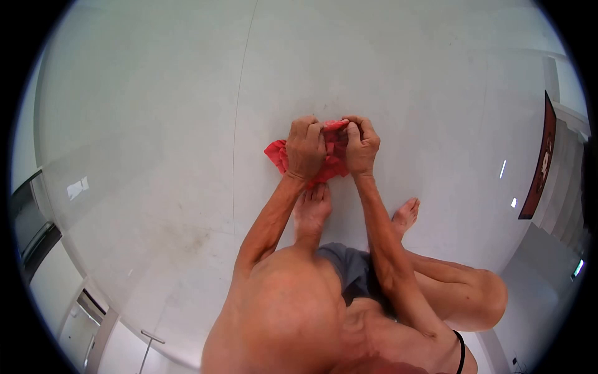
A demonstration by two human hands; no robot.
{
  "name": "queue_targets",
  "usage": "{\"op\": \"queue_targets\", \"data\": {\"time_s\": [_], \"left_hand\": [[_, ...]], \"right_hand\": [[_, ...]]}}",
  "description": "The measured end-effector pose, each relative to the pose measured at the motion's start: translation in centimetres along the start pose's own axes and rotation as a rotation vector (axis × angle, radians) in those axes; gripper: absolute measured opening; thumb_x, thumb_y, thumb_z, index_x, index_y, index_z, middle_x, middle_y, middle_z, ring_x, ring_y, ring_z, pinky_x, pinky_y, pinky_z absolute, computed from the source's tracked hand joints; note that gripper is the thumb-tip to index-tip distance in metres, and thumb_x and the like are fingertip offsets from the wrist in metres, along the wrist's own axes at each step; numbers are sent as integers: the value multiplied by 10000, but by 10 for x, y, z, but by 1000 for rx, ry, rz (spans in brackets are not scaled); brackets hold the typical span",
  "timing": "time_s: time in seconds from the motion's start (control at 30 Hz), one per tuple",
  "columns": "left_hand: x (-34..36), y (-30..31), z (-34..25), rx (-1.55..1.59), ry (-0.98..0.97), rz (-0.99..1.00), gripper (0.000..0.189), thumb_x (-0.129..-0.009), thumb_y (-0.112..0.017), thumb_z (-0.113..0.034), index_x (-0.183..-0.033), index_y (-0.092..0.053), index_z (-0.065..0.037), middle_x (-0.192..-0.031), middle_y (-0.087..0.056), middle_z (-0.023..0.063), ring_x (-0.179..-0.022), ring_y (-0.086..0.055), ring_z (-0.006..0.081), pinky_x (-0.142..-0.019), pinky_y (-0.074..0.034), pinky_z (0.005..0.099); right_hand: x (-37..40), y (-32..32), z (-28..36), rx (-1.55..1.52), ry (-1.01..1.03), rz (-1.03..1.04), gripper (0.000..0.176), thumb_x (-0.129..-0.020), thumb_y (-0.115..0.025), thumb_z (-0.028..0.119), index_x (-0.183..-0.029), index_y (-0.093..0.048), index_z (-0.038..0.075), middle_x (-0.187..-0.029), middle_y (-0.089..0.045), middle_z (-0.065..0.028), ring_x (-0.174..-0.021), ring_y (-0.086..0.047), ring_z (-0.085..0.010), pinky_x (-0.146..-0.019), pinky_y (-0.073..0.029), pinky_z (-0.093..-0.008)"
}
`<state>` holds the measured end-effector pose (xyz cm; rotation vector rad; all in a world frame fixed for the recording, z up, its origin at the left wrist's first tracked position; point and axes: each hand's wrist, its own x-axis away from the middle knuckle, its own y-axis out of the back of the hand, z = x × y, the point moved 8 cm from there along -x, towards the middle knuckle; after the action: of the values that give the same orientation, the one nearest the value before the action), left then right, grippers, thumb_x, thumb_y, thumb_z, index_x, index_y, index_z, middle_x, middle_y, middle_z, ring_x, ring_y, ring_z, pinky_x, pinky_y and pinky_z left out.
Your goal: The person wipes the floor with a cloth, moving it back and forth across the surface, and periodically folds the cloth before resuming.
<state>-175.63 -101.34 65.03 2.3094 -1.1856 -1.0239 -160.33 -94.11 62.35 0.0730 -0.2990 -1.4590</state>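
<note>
A crumpled red cloth (337,156) hangs between my two hands, its folds spreading out to the left and down near my foot. My left hand (305,148) is closed on it, knuckles up, with the fingertips hidden from this side. On the other side my right hand (361,144) pinches its top edge between thumb and fingers. That edge is drawn across between both hands and looks paler, with a whitish pattern.
Beneath me lies a glossy pale floor (156,124) with a thin seam and a brownish smudge. My bare feet (313,209) are close below the cloth. A dark red mat (541,162) lies at the far right, and a T-shaped handle (152,337) shows at lower left.
</note>
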Motion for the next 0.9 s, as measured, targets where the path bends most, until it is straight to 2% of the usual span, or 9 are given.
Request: {"op": "queue_targets", "data": {"time_s": [0.17,0.33,0.4,0.5,0.6,0.7,0.8,0.9], "left_hand": [[2,-2,1,8,-7,-7,267,-813,-701,77,-1056,-676,-32,-1105,-667,139,-1018,-650,357,-823,-567,440],[-2,1,0,10,39,14,268,-801,-698,73,-1040,-648,-36,-1077,-653,133,-995,-643,350,-801,-558,443],[-3,0,2,35,104,46,264,-796,-700,67,-1028,-632,-39,-1059,-644,131,-982,-637,348,-790,-553,448],[-5,4,2,60,132,68,251,-798,-705,56,-1012,-622,-45,-1045,-636,130,-971,-632,346,-777,-545,457],[-4,0,2,34,142,130,253,-807,-711,48,-1026,-628,-48,-1052,-640,137,-991,-629,352,-792,-544,462],[-1,2,-4,97,109,125,272,-812,-742,23,-1055,-641,-46,-1078,-645,143,-1017,-626,364,-814,-546,461],[6,7,-11,165,70,186,332,-811,-773,-2,-1114,-642,-38,-1108,-649,147,-1057,-617,378,-861,-540,474],[8,21,-17,213,184,165,394,-806,-795,-25,-1165,-634,-33,-1139,-654,148,-1093,-611,384,-922,-524,489]], "right_hand": [[-3,0,2,-3,-82,70,247,-1116,-607,217,-1029,-710,10,-875,-710,-26,-712,-622,-73,-655,-533,-255],[-12,6,-6,193,-282,137,296,-1092,-624,259,-1031,-688,-23,-812,-706,-58,-691,-605,-116,-649,-522,-297],[-14,8,1,151,-371,166,315,-1083,-635,272,-1072,-696,-37,-824,-724,-73,-692,-628,-125,-649,-536,-305],[-11,-5,16,36,-368,231,317,-1049,-675,248,-1149,-702,-52,-878,-763,-116,-756,-700,-147,-687,-575,-308],[-10,-10,22,82,-280,180,372,-999,-730,222,-1223,-684,-71,-918,-783,-137,-826,-747,-170,-729,-607,-322],[-8,-17,12,166,-153,167,339,-961,-721,121,-1210,-659,-101,-965,-790,-164,-856,-757,-177,-741,-613,-326],[-5,-12,12,5,-344,234,261,-914,-648,-2,-1153,-657,-105,-981,-781,-158,-849,-751,-187,-742,-616,-329],[-3,-5,2,-184,-474,225,242,-868,-566,-82,-1086,-672,-78,-944,-766,-135,-793,-724,-173,-700,-598,-303]]}}
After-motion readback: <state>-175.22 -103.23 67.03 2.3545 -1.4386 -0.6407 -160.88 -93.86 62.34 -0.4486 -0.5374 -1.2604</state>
